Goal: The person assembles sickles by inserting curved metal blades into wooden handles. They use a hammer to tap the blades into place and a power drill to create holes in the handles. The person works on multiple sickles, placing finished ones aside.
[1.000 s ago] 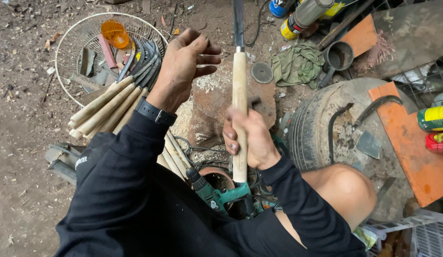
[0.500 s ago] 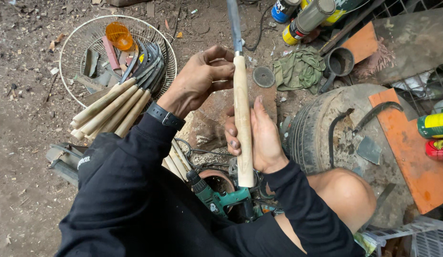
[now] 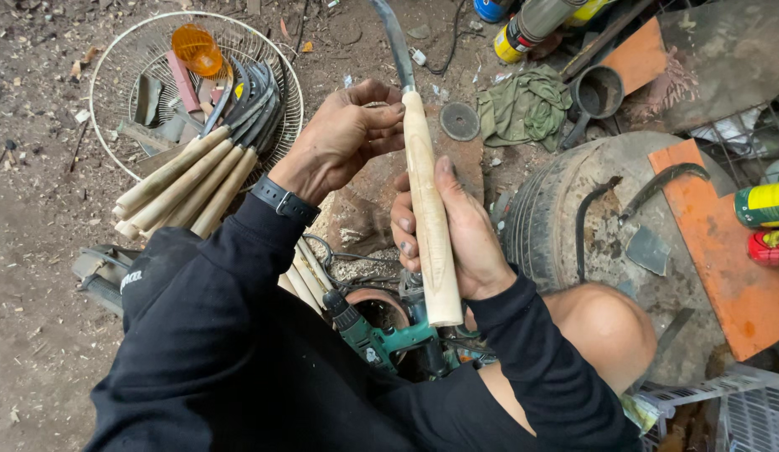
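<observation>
Gripping a pale, smooth wooden handle (image 3: 429,226) with a dark curved steel blade (image 3: 395,42) set into its top end, the person works with both hands over a littered dirt floor. The right hand (image 3: 453,234) is wrapped around the middle of the handle, thumb lying along its right side, fingers curled behind. The left hand (image 3: 349,134) is closed on the handle's upper end, just below where the blade enters the wood, fingertips pressing the neck.

As a judgement of progress: the blade already sits in the handle and the tool reads as one piece, so the fitting looks largely done; whether it is fully seated or fastened cannot be told. To the left, a bundle of similar pale-handled sickles (image 3: 188,180) rests with its blades inside a round white wire fan guard (image 3: 105,67), which suggests several are finished. A few more bare pale sticks (image 3: 301,276) lie under the left forearm, perhaps still to be fitted.

The handle runs nearly upright between the hands, its lower butt end sticking out below the right palm, just above a teal cordless drill (image 3: 381,339). A worn black rubber tyre (image 3: 565,209) sits to the right, with a loose dark curved blade (image 3: 661,184) lying on it, well apart from both hands.
</observation>
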